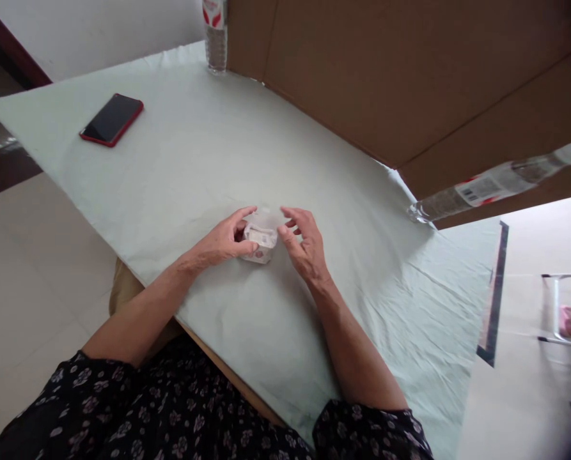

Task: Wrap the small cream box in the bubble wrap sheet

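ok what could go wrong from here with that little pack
The little pack might slip or tip: only the left hand seems to steady it, while the right hand is open beside it.

The clear plastic around it looks thin and could crumple if squeezed.

A bump might topple the near bottle by the cardboard.

Is a small, boxy, whitish packet (261, 244) in clear, crinkled plastic, with small dark print and a brownish round mark. Sits on or just above the pale green tablecloth (208, 153), loose film rising at the far side.
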{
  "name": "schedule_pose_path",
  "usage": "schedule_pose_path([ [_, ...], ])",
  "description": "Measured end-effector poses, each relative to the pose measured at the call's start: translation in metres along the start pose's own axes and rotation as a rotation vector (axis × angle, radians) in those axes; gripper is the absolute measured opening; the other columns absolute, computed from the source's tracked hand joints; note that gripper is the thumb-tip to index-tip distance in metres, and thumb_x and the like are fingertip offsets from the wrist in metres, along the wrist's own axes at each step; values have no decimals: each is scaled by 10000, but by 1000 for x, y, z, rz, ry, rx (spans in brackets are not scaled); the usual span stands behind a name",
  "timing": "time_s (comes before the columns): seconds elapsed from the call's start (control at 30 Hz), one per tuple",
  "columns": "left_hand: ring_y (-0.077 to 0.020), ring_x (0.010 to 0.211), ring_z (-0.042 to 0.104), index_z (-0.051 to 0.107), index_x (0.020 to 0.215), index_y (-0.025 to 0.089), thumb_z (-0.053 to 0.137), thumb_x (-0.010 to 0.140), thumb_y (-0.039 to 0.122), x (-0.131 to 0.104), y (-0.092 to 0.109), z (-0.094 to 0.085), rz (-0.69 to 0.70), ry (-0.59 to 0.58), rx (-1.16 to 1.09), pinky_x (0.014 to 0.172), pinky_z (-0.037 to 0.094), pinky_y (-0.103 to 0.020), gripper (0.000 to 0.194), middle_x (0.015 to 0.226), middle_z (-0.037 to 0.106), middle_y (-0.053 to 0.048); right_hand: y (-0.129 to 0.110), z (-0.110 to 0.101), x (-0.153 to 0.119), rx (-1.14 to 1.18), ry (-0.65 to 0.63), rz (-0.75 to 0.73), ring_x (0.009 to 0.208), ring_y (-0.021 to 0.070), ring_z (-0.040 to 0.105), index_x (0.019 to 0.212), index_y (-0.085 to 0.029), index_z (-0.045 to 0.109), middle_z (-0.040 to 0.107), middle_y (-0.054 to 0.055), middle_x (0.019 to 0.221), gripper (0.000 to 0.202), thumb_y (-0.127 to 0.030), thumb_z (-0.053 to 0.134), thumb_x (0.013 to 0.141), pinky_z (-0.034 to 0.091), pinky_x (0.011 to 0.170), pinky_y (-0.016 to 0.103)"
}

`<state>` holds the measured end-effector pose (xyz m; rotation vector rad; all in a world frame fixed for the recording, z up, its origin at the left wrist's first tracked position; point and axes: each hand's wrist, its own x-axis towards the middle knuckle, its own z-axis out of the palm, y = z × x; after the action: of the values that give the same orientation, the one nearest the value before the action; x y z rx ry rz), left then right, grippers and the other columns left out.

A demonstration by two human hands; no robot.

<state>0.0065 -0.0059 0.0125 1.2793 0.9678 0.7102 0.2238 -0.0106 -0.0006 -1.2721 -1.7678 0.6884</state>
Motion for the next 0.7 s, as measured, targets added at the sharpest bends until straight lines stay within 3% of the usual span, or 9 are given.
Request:
schedule_pose_path([
  [0.1,-304,1097,660,296,1584,109,723,695,347,1,0,1,-1,13,7,905,531,-412,1014,1204,682,-158,10,-2,3,187,-93,157,1134,270,644,1394,-271,584,633,131,1351,702,-697,667,842,567,898,426],
  [0.23,-280,1039,674,357,1555,124,706,704,321,1,-1,2,6,25,23,889,541,-404,941,1193,689,-145,13,4,4,401,-199,268,1040,254,682,1384,-239,575,719,93,1110,772,-730,693,800,562,912,423],
  [0.4,-219,906,682,368,1541,111,689,727,329,2,-2,2,24,44,14,812,538,-346,902,1161,692,-134,8,5,-1,341,-250,246,851,200,648,1395,-237,565,693,51,1018,854,-658,822,697,547,758,350],
  [0.5,-217,890,675,366,1546,96,685,730,352,2,-2,0,5,58,56,783,529,-335,913,1098,692,-119,6,3,-6,291,-289,267,718,162,590,1425,-232,548,659,26,931,843,-573,840,712,510,644,317],
  [0.7,-208,895,664,323,1566,95,668,750,356,1,-1,1,-9,27,84,769,515,-325,924,1079,682,-105,2,2,-8,369,-307,361,839,210,671,1456,-212,515,712,61,1014,875,-558,840,720,556,765,370],
])
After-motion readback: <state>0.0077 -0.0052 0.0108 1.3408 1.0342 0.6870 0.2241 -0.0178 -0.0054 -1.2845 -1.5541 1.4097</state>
